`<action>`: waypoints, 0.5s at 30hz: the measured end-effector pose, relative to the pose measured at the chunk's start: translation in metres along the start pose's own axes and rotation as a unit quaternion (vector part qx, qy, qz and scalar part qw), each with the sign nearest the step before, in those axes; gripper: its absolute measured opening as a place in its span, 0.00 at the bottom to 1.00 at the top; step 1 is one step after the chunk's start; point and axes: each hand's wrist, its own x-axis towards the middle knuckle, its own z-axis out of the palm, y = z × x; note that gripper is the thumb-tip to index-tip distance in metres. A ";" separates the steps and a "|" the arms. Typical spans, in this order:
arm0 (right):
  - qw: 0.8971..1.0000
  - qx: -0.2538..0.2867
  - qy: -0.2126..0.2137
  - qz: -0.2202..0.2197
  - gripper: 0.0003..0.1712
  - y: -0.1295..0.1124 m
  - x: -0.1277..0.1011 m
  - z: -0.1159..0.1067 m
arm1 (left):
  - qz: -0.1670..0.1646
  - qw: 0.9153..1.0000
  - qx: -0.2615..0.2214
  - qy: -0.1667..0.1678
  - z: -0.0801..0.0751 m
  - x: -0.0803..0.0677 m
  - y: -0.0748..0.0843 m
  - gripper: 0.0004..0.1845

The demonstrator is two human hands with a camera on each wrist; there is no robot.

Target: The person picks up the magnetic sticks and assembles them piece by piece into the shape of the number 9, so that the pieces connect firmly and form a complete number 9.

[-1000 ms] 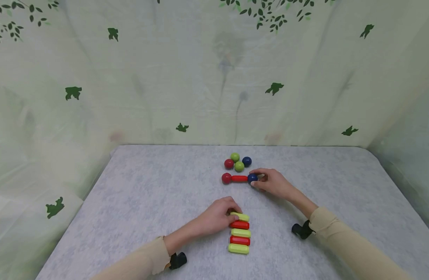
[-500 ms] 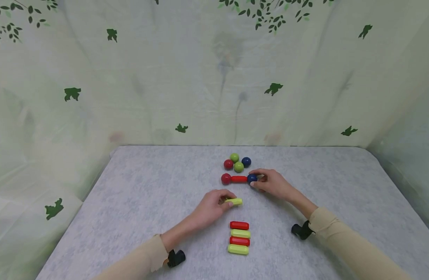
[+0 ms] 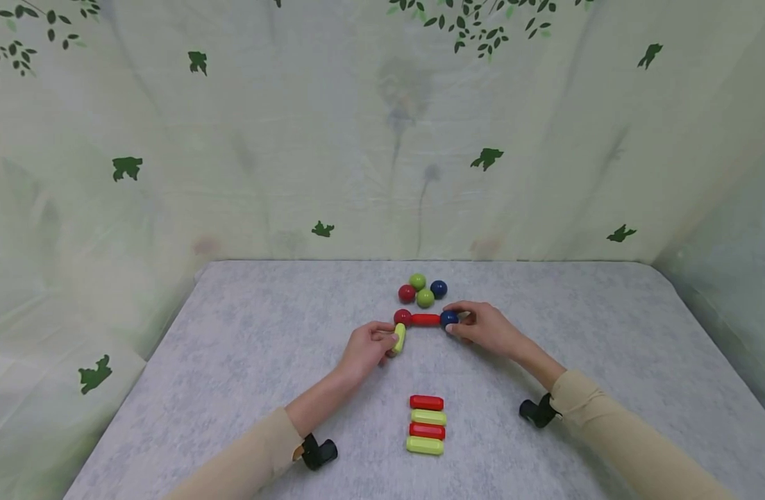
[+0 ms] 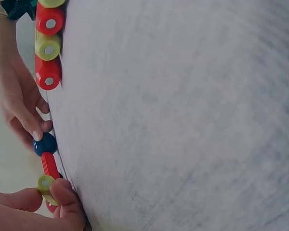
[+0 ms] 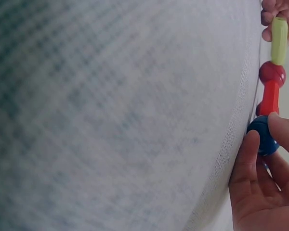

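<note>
On the grey table lies a short chain: a red ball, a red rod and a blue ball. My right hand pinches the blue ball at the chain's right end. My left hand pinches a yellow-green rod and holds its far end against the red ball. In the left wrist view the yellow-green rod sits between my thumb and finger, just beside the red rod.
A cluster of several loose balls, green, blue and red, lies just behind the chain. Nearer me, red and yellow-green rods lie side by side in a column. A leaf-patterned backdrop closes off the table's far and side edges.
My left hand lifted the top yellow-green rod off the column, carried it away from me and brought it to the red ball. My right hand stayed on the blue ball.
</note>
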 end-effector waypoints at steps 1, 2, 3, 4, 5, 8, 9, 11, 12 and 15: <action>1.000 0.001 -0.001 -0.001 0.25 0.000 0.000 0.000 | -0.004 1.000 -0.005 0.001 0.000 0.001 0.000 0.17; 1.000 0.002 -0.002 -0.001 0.25 0.000 0.000 0.000 | -0.004 1.000 -0.008 0.001 0.000 0.001 0.000 0.17; 1.000 0.002 -0.004 -0.001 0.25 0.000 0.000 0.000 | -0.004 1.000 -0.012 0.000 0.000 0.001 0.000 0.17; 1.000 0.002 -0.005 -0.003 0.25 0.000 0.000 -0.001 | -0.005 1.000 -0.016 -0.002 0.000 0.001 0.000 0.17; 1.000 0.001 -0.006 -0.004 0.24 0.001 0.001 -0.001 | -0.005 1.000 -0.020 -0.004 0.000 0.001 0.000 0.17; 1.000 0.003 -0.010 -0.007 0.24 0.002 0.002 -0.002 | -0.006 1.000 -0.026 -0.009 0.001 0.000 0.001 0.17; 1.000 0.003 -0.011 -0.009 0.24 0.002 0.002 -0.003 | -0.009 1.000 -0.027 -0.011 0.001 0.000 0.001 0.17; 1.000 0.005 -0.014 -0.012 0.24 0.002 0.002 -0.003 | -0.012 0.999 -0.027 -0.014 0.001 0.000 0.002 0.17; 1.000 0.006 -0.015 -0.013 0.24 0.002 0.002 -0.003 | -0.013 1.000 -0.023 -0.015 0.000 0.000 0.002 0.17; 1.000 0.009 -0.017 -0.011 0.24 0.001 0.002 -0.003 | -0.009 1.000 -0.021 -0.017 -0.001 0.000 0.002 0.17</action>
